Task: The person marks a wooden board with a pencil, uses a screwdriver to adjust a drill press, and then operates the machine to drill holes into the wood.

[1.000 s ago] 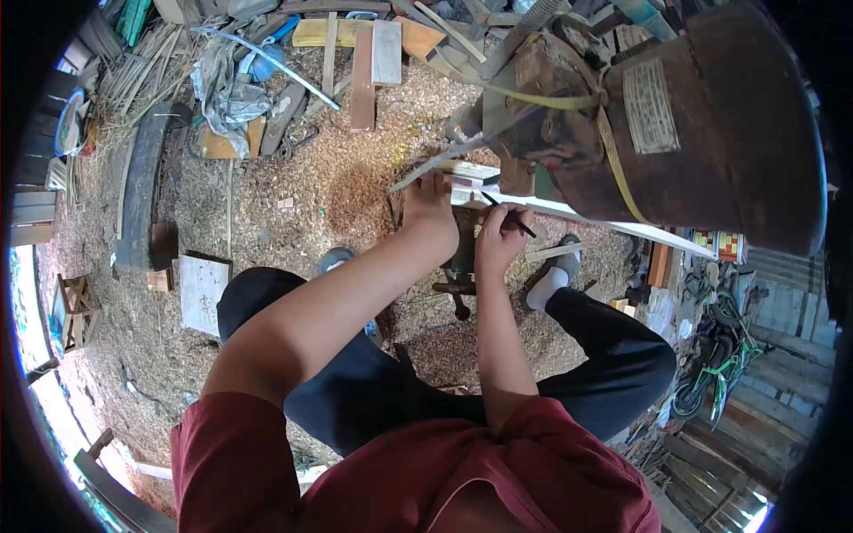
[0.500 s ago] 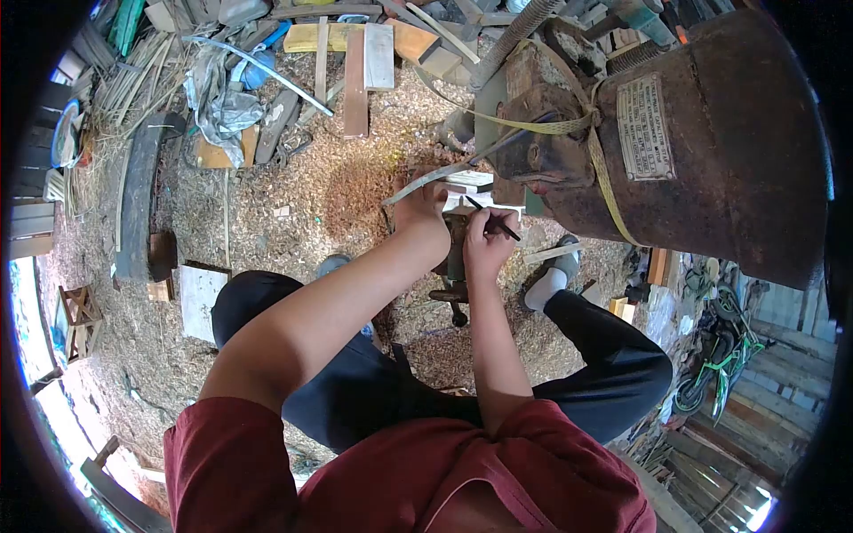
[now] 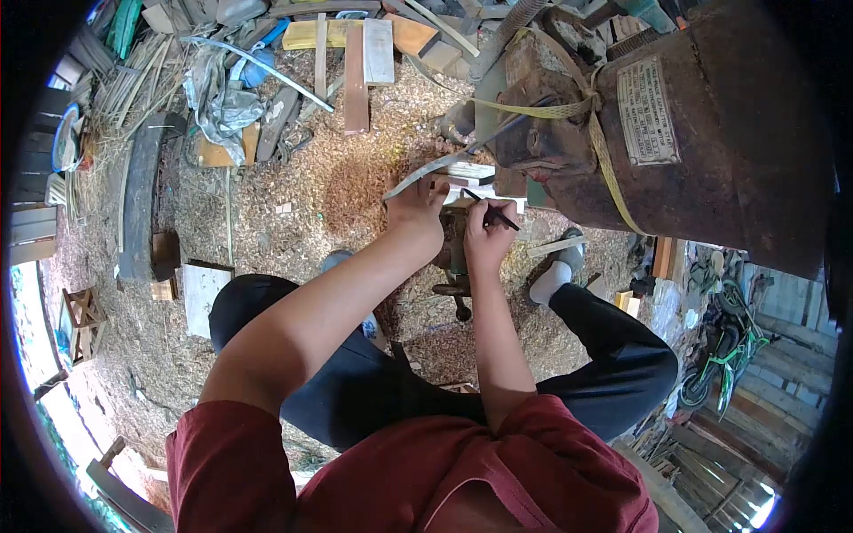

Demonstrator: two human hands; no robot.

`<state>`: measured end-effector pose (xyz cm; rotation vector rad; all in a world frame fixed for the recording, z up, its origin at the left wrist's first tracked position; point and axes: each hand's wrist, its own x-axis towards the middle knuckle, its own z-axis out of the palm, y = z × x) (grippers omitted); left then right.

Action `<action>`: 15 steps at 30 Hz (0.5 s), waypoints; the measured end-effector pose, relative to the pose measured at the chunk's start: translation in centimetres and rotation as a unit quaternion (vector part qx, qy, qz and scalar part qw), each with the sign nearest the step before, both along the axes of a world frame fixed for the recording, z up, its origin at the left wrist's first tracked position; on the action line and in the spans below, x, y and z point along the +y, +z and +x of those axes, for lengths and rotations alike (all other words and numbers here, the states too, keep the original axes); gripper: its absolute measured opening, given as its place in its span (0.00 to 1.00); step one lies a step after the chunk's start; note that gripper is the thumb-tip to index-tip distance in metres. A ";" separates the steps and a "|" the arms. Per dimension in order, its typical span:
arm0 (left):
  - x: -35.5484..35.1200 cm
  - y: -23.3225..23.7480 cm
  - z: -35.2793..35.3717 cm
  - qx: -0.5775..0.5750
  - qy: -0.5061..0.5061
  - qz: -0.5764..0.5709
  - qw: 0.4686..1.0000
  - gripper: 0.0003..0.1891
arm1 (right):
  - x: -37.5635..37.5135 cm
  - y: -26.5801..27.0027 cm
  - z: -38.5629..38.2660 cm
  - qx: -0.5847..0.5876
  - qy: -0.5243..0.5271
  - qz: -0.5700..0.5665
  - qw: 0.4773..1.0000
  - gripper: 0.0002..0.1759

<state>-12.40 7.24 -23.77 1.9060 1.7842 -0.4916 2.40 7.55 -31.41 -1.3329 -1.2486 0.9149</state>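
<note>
My right hand is closed around a slim black pen. The pen's tip points up and left, at the near edge of a pale piece of wood. At that wood's left end is my left hand, its bent fingers gripping the piece; a curved grey strip crosses in front and partly hides them. Just beyond lies a white-topped block. Below the wood, between my forearms, stands a dark metal clamp or vise with a handle.
A large rusty motor, tied with a yellow strap, looms close on the right. Wood shavings cover the ground. Boards and a crumpled grey sheet lie at the far left. A green bicycle or motorbike stands at right.
The pen has tilted a little flatter, its tip shifting slightly up and left. Both hands otherwise stay about where they were; the view has moved slightly.
</note>
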 end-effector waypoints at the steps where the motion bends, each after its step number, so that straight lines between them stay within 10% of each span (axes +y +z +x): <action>1: 0.0 0.0 0.0 0.000 -0.001 -0.001 1.000 0.36 | 0.0 -0.2 0.0 0.013 0.006 -0.004 1.000 0.09; 15: 0.2 -0.1 -0.2 -0.002 -0.003 -0.026 1.000 0.39 | 0.1 -0.4 0.1 -0.002 -0.023 0.001 1.000 0.07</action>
